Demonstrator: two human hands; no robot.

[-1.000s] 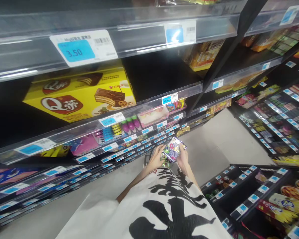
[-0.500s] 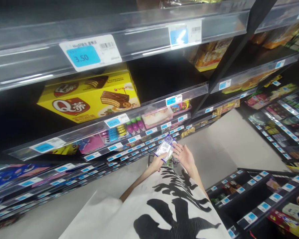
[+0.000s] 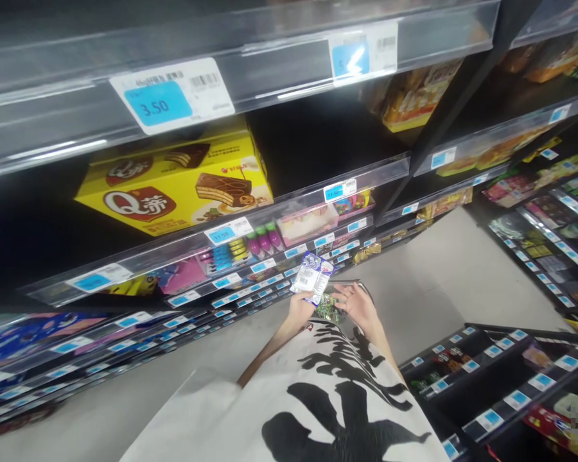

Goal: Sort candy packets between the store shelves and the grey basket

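My left hand (image 3: 301,308) is closed on a small snack packet (image 3: 312,278), silver and purple, its back side with a barcode turned up. It holds the packet close to the low shelves at my left. My right hand (image 3: 359,305) is just to the right, fingers spread, resting on several green-wrapped packets (image 3: 328,309) that lie in a dark basket (image 3: 356,287) below. The basket is mostly hidden by my hands and white printed shirt.
Tiered store shelves with blue price tags run along the left. A yellow cake box (image 3: 173,183) sits on an upper shelf. More snack racks (image 3: 505,378) stand at lower right. A grey floor aisle (image 3: 443,276) runs between them.
Both hands held the packet, printed side up, a second ago. The right hand let go and dropped to the green packets. The left hand turned the packet over and raised it toward the shelves.
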